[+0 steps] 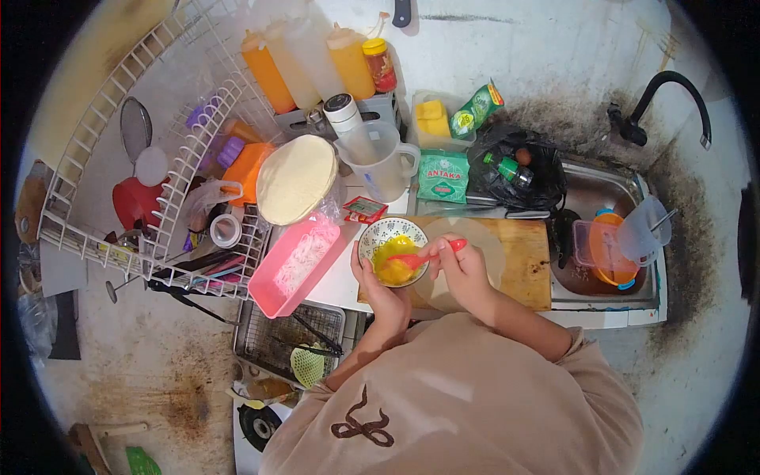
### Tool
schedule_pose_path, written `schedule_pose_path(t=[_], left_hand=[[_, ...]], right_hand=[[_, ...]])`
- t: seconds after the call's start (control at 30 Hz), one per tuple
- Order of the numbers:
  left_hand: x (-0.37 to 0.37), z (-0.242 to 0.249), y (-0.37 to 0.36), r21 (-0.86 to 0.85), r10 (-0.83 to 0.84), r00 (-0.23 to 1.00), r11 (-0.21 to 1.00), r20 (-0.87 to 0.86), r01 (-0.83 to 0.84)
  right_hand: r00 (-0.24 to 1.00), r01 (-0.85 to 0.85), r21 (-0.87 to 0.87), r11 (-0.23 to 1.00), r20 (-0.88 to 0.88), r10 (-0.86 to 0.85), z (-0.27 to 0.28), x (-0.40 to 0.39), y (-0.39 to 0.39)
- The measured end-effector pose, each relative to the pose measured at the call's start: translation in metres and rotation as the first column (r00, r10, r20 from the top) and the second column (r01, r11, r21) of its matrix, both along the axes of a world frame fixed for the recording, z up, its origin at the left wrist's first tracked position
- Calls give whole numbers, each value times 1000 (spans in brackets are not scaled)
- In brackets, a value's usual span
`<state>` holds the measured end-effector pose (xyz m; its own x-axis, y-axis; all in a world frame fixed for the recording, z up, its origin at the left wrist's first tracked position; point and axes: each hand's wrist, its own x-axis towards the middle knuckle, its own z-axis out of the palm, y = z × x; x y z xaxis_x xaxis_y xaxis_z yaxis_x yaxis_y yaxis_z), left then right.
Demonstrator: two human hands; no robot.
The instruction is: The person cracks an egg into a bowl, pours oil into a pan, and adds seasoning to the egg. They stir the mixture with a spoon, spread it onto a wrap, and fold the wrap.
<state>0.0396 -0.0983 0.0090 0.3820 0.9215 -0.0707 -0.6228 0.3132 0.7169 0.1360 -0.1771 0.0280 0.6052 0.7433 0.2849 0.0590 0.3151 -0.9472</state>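
My left hand (381, 297) is wrapped round the side of a small patterned white bowl (385, 229), tilted a little towards me. Yellow beaten egg, or a liquid much like it, (389, 252) lies in the bowl. A red spoon (410, 260) dips into it, its handle pinched in my right hand (461, 273). Beneath my right hand a thin round wrapper sheet (492, 245) lies on the wooden cutting board (529, 269). To the left stands a pink tray (273, 297) holding white shreds (307, 255). A stack of round pale sheets (297, 178) rests behind it.
At the right is a sink (649, 297) with an orange basket (608, 245) and a black faucet (673, 79). A measuring jug (384, 174), sauce bottles (348, 59) and a black plastic bag (546, 174) line the back. A white wire rack (95, 123) borders the left.
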Motion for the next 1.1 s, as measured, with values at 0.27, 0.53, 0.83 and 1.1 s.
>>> schedule_pose_path(t=[0.27,0.53,0.83,1.1], left_hand=[[-1,-8,4,37,20,1000,999,-5,-20],[1,-10,5,49,33,999,998,11,-34],[2,-8,3,29,38,999,999,15,-38],[0,-13,4,22,11,999,1000,42,-12]], right_hand=[[995,97,54,994,-10,-97,-2,-4,4],[997,55,22,998,-59,-53,-8,3,6],[996,71,-25,997,-53,-72,7,-5,2],[995,-2,-147,989,97,17,9,-8,-11]])
